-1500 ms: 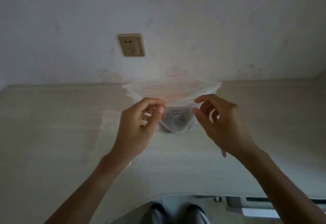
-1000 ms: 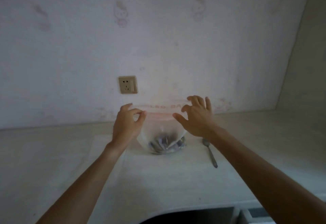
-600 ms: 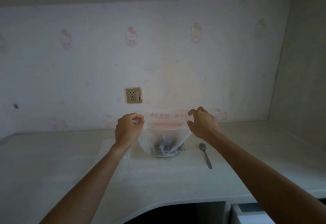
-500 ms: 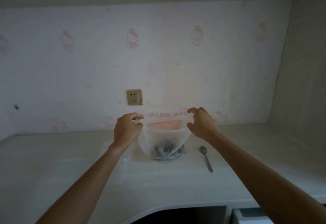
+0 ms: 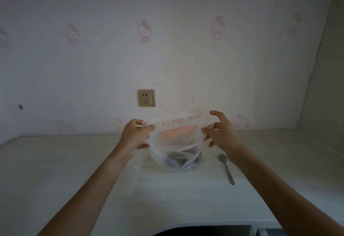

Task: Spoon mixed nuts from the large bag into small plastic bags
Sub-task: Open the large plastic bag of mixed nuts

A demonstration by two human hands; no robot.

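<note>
spoon (image 5: 226, 168) right of large bag (image 5: 176, 142) — small bags (image 5: 133, 176) left

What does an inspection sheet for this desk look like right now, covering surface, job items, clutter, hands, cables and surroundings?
Surface: pale desk, dimly lit.
Job's things: big bag standing open, dark nuts at its bottom; spoon lying to its right, untouched; flat small bag lying to its left.
Clutter: nothing seen.
Hands: left hand grips the big bag's left rim; right hand pinches its right rim.
Cables: nothing seen.
Surroundings: cartoon wallpaper, socket on the wall.
</note>
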